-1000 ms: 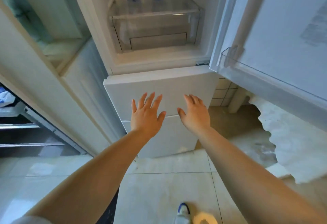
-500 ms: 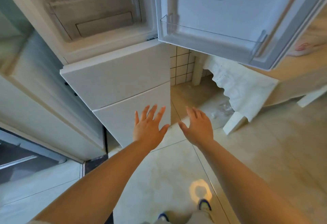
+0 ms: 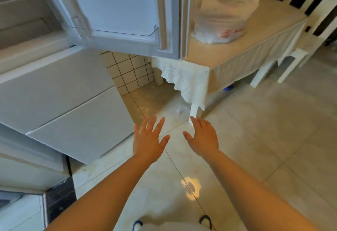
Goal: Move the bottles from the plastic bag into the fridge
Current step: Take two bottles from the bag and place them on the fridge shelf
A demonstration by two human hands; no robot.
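A white plastic bag (image 3: 221,14) with a red logo stands on the cream table (image 3: 262,35) at the upper right; what it holds is hidden. The white fridge (image 3: 60,99) fills the left, its upper door (image 3: 118,11) swung open toward the table. My left hand (image 3: 148,140) and my right hand (image 3: 203,137) hover side by side over the floor, palms down, fingers spread, both empty. No bottle shows in this view.
A lace cloth (image 3: 184,79) hangs off the table's near corner above a white table leg (image 3: 195,111). A white chair (image 3: 310,20) stands past the table at the far right. Pale floor tiles (image 3: 264,130) stretch right. My shoes (image 3: 205,221) show at the bottom.
The view has swung right, away from the fridge interior and its bottles; the table and plastic bag have come into sight. Both hands stay open and empty.
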